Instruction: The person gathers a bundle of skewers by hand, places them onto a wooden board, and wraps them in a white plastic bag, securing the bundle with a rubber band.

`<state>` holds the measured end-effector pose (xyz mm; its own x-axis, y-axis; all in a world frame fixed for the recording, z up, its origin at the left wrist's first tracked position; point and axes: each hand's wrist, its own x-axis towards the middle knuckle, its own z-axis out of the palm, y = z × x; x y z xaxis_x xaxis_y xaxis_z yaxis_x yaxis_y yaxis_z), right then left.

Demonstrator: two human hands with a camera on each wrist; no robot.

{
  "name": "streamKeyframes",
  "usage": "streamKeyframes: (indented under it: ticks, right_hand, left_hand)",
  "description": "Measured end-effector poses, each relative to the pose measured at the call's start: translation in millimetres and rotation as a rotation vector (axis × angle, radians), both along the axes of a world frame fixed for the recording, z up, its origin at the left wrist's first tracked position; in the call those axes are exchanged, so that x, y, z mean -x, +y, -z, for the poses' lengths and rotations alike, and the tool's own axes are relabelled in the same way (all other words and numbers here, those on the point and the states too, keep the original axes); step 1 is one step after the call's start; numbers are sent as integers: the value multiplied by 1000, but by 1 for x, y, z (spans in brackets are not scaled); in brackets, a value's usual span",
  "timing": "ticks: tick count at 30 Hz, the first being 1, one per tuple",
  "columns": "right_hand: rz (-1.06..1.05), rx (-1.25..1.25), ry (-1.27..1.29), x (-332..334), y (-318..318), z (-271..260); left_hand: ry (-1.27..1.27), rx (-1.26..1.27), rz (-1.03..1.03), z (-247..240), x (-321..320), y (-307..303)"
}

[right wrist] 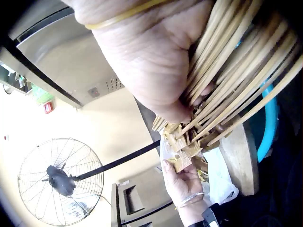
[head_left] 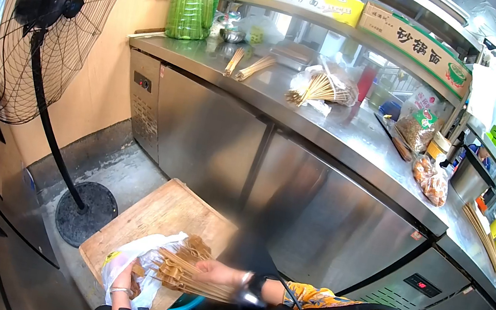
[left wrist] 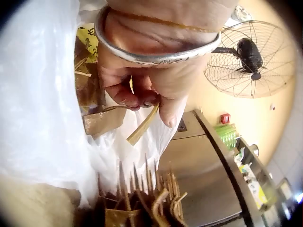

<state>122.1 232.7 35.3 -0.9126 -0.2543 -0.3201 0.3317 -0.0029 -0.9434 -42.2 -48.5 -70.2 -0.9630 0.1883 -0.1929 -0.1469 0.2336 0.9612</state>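
Note:
My right hand (head_left: 217,274) grips a bundle of thin wooden skewers (right wrist: 236,61), with folded brown pieces like tofu skin (head_left: 195,248) threaded near their tips. In the left wrist view, my left hand (left wrist: 147,80) pinches a thin brown strip (left wrist: 143,125) between thumb and fingers. Around that hand lies a white plastic bag (left wrist: 42,104) holding more brown sheet pieces (left wrist: 87,85). The skewer points stand close to the left hand, just past its fingertips. Below the bag is a wooden board (head_left: 152,208). Part of the right fingers is hidden behind the skewers.
A blue-green basin (head_left: 187,305) shows beside the board. The fan (head_left: 51,7) stands at left on a round base (head_left: 85,212). Along the steel counter (head_left: 238,97) lie skewer bundles (head_left: 255,68), a bag of skewers (head_left: 323,87) and bagged food (head_left: 431,179). Boxes fill the shelf (head_left: 325,17).

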Motion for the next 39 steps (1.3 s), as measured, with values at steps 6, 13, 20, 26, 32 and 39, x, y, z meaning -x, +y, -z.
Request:
streamKeyframes:
  ticks: [6,13,20,26,32,39]
  right_hand:
    - [-94,-55,-15,8,5,-9]
    - [-37,18,43,5,2,-1]
    - [-41,-87,88,5,3,2]
    - [3,49,32,-6,6,-14]
    - [-13,-17,-14,2,7,-11]
    - [2,-1,-73,12,3,11]
  left_hand:
    - [-352,-506,-121,-47,-41,-2]
    - [-533,-698,-191,-45,-57,-6]
    - [-346,-918,-42,-49,-85,-2]
    - [-359,-796,59,-55,-99,-2]
    - [-438,-914,-4,-86,-122,10]
    - [-498,-1045,-13,-87,-121,25]
